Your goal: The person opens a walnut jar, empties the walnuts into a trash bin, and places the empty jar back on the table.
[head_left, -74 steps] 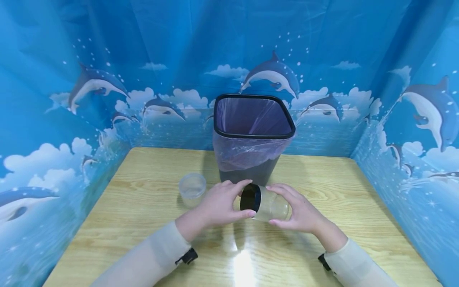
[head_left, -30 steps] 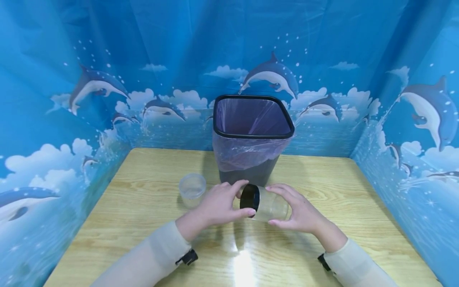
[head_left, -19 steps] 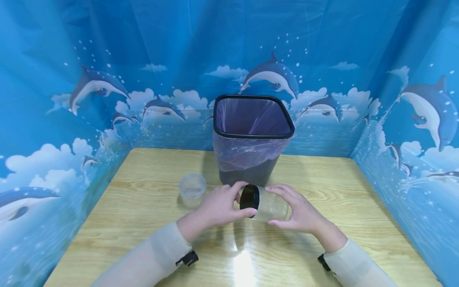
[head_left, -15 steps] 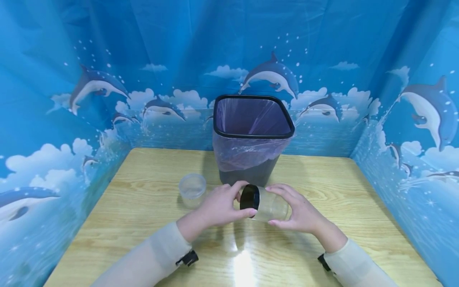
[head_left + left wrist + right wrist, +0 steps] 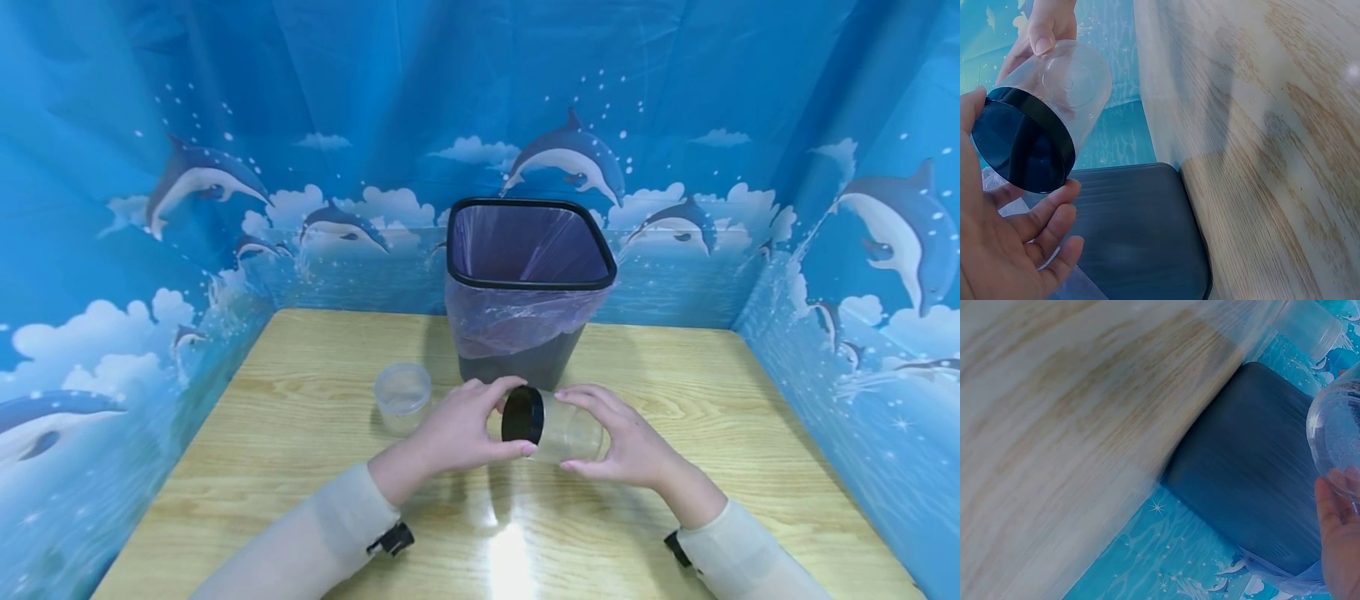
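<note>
A clear plastic jar (image 5: pixel 567 429) with a black lid (image 5: pixel 522 415) is held on its side in front of the bin, lid toward the left. My left hand (image 5: pixel 461 427) grips the lid's edge between thumb and fingers; in the left wrist view the lid (image 5: pixel 1022 144) shows its flat dark top, and the ring and little fingers hang off it. From the other end, my right hand (image 5: pixel 633 442) holds the jar's body, thumb below and fingers above. The right wrist view catches just the jar's base (image 5: pixel 1338 434) and part of that hand.
A dark trash bin (image 5: pixel 517 367) with a purple liner and black rim stands right behind the hands. An uncovered clear plastic container (image 5: pixel 403 390) sits on the wooden table (image 5: pixel 315 375) beside my left hand. Blue dolphin-print curtains (image 5: pixel 360 100) enclose the back and sides.
My left thumb and index finger have shifted slightly along the lid's edge, the fingertips now a bit farther apart. The jar, my right hand and the bin stay in place.
</note>
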Motion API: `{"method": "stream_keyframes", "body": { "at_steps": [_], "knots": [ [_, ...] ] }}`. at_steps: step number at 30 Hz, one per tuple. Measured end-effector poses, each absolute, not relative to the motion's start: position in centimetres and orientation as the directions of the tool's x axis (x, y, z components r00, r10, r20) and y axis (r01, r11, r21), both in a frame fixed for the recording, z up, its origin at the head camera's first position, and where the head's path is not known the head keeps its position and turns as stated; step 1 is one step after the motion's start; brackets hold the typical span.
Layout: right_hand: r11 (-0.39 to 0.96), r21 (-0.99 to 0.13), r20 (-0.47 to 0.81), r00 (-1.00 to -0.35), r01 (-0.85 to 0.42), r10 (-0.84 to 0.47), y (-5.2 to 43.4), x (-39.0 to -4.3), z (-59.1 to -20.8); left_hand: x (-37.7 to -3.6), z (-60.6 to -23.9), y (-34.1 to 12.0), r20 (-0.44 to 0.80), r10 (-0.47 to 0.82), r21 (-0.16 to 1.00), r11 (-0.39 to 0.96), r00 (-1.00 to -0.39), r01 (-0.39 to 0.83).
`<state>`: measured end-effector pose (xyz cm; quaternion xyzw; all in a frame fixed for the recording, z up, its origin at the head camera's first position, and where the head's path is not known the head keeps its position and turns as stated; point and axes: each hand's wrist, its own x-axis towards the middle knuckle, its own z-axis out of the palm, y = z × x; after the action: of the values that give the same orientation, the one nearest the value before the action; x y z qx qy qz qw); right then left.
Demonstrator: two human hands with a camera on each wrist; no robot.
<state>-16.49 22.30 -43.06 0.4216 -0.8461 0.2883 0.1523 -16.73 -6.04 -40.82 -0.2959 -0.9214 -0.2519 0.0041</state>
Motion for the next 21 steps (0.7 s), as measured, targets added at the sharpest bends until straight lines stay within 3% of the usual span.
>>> {"method": "stream_keyframes", "body": {
  "at_steps": [7, 21],
  "knots": [
    [0.480, -0.352, 0.499, -0.595, -0.804, -0.630, 22.27, -16.49, -42.98, -16.73, -40.68, -6.19, 0.205, 0.571, 0.431, 0.677, -0.795, 0.597],
    [0.541, -0.390, 0.409, -0.666, -0.745, -0.624, 22.07, -16.39, -43.22, -16.84, -41.35, -6.40, 0.254, 0.611, 0.344, 0.668, -0.750, 0.660]
  ]
}}
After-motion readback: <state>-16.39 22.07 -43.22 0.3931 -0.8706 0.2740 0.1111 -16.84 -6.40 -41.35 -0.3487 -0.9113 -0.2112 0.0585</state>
